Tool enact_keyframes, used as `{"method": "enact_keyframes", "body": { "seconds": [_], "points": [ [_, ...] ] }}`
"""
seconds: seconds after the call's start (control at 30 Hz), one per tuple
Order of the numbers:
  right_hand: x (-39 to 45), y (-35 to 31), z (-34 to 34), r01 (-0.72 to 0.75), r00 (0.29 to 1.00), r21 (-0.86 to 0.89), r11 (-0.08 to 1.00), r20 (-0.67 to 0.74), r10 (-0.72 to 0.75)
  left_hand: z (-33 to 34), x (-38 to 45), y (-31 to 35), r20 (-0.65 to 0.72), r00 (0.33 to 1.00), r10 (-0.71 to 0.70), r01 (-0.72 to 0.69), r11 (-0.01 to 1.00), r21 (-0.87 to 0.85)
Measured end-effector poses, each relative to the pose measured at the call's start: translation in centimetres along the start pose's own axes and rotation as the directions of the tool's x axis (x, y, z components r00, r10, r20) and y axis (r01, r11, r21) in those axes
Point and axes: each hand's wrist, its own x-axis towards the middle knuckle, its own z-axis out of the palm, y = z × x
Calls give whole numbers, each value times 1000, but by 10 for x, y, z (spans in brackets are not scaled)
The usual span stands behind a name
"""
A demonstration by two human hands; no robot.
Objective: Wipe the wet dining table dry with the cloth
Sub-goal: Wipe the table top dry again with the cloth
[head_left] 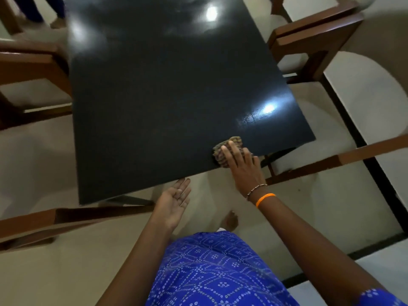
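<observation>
Right hand (241, 166) laid flat, fingers spread, palm down on a bunched checked cloth (227, 151); pressing rather than pinching, fingertips reaching over the cloth's top; cloth sitting on the dark counter (167, 96) right at its near edge, toward the near right corner, partly hidden under the fingers. Beaded bracelet (256, 189) and orange band (265, 199) around the right wrist.

Left hand (174, 202) held open and empty, palm up and slightly cupped, fingers loosely together; hovering just below and in front of the counter's near edge, fingertips close to the edge, whether touching cannot be told; well apart from the cloth.

Glossy patch with a bright light reflection (268, 108) on the counter beyond the cloth, near the right edge; second, rounder reflection (211, 13) toward the far end; smeary sheen around it.

Wooden chairs (313, 38) drawn up along both long sides, pale seats showing; wooden rails at the near left and near right. Pale floor (364, 102) with a dark border strip. Blue patterned garment (216, 270) at the bottom of the view; bare foot (230, 220) on the floor beneath the counter edge.
</observation>
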Motion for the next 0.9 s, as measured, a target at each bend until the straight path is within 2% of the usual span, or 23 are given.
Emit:
{"method": "enact_keyframes", "body": {
  "seconds": [0.2, 0.27, 0.43, 0.57, 0.63, 0.7, 0.77, 0.8, 0.83, 0.9],
  "points": [
    [-4, 124, 33, -241, 969, 67, 968, 68, 236, 71, 21, -33, 73, 996, -55, 47, 993, 107],
    [-4, 160, 41, -285, 956, 88, 955, 100, 276, 93, 30, -44, 84, 994, -67, 57, 992, 114],
    [-3, 232, 64, -309, 943, 99, 946, 162, 291, 152, 51, -73, 158, 980, -119, 95, 984, 153],
    [-1, 248, 73, -262, 961, 180, 948, 136, 240, 198, 55, -93, 202, 971, -129, 79, 967, 241],
    [-3, 252, 78, -287, 955, 220, 932, 144, 260, 220, 53, -102, 224, 963, -153, 75, 944, 321],
    [-4, 261, 81, -425, 903, 308, 851, 214, 373, 240, 49, -106, 249, 954, -168, 61, 919, 389],
    [-1, 270, 79, -610, 792, 431, 665, 324, 517, 258, 47, -107, 267, 944, -191, 55, 894, 445],
    [1, 275, 77, -652, 752, 517, 555, 349, 559, 268, 47, -108, 266, 943, -201, 53, 879, 474],
    [3, 278, 73, -647, 737, 614, 453, 348, 580, 279, 48, -108, 261, 943, -208, 49, 860, 508],
    [5, 282, 62, -559, 752, 783, 272, 340, 565, 301, 55, -111, 244, 947, -211, 33, 815, 579]
  ]
}}
